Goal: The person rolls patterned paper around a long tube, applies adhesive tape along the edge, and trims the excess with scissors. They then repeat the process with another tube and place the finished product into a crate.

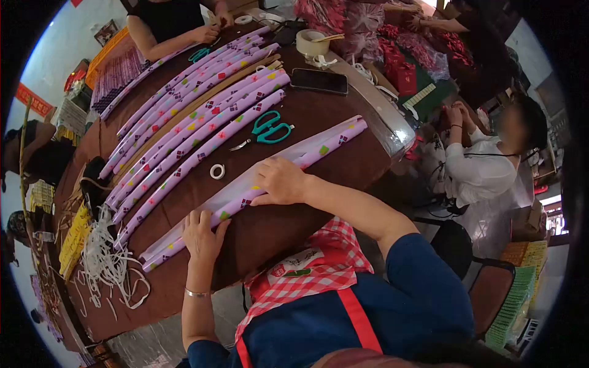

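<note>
A lilac sheet of patterned wrapping paper (322,149), partly rolled into a long tube, lies slantwise across the table before me. Its pale inner side shows along the far edge. My left hand (202,236) grips the tube near its lower left end, fingers over the top and thumb on the near side. Around the middle, my right hand (282,181) presses on the paper with curled fingers. Teal-handled scissors (271,129) and a white roll of tape (217,172) lie beyond the tube, apart from both hands.
Finished-looking lilac rolls (196,135) lie side by side at the left. Nearby are white strings (113,264), a phone (319,81) and a wide tape roll (311,44). One person (485,150) sits at the right; another person's arm (184,42) rests at the far side.
</note>
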A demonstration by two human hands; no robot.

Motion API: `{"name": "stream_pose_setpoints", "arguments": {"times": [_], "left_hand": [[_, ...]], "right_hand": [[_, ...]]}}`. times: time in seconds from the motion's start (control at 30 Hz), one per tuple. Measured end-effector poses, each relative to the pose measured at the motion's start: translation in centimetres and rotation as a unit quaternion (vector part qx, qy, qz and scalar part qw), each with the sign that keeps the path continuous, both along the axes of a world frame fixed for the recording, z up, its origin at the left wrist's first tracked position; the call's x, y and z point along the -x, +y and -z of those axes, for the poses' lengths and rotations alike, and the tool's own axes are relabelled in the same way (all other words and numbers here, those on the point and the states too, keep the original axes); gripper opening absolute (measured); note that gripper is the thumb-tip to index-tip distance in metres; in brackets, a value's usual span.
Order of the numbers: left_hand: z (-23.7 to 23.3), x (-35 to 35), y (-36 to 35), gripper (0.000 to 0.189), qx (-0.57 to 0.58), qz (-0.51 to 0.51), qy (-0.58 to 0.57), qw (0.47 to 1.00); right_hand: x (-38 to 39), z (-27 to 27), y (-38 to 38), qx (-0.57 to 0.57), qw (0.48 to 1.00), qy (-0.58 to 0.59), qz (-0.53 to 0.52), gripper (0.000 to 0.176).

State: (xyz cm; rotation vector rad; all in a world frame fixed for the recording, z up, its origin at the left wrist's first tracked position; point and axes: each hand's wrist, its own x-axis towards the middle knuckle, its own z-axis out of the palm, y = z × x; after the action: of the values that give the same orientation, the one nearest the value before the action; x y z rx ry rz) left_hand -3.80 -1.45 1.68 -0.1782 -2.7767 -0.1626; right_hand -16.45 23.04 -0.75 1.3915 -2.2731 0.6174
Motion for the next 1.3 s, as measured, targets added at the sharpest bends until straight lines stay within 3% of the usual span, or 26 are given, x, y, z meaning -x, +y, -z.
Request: {"name": "stream_pose_setpoints", "arguments": {"times": [0.3,0.5,0.73,0.87,0.93,1.07,1.2,1.3], "left_hand": [[1.4,-4.2,0.3,0.028,0.003,-0.042,-0.024,0.999],[-0.5,-4.7,0.7,0.029,-0.131,-0.006,-0.047,0.990],[-0.7,-3.8,-0.4,0.037,-0.160,0.047,-0.059,0.984],[-0.2,-3.5,-0.4,0.014,-0.165,0.021,-0.040,0.985],[0.3,-3.3,0.2,0.009,-0.173,-0.044,-0.039,0.983],[0.7,-3.3,0.4,0.015,-0.145,-0.063,0.021,0.987],[0.8,-4.5,0.1,0.035,-0.092,-0.107,0.018,0.990],[1.3,-5.3,-1.3,0.035,-0.083,-0.121,0.041,0.988]], "right_hand": [[-3.6,0.5,1.0,0.005,0.999,-0.024,0.020,0.046],[-4.7,-0.3,2.0,-0.005,0.996,-0.084,0.026,0.038],[-4.0,-1.2,2.4,-0.040,0.991,-0.120,0.048,0.043],[-3.9,-1.6,2.4,-0.054,0.992,-0.107,0.038,0.045],[-3.8,-1.6,2.5,-0.093,0.989,-0.099,0.053,0.047],[-3.5,-1.9,2.4,-0.091,0.990,-0.093,0.051,0.050],[-3.4,-2.0,2.5,-0.110,0.989,-0.086,0.037,0.051],[-3.4,-1.6,2.4,-0.116,0.988,-0.098,0.016,0.051]]}}
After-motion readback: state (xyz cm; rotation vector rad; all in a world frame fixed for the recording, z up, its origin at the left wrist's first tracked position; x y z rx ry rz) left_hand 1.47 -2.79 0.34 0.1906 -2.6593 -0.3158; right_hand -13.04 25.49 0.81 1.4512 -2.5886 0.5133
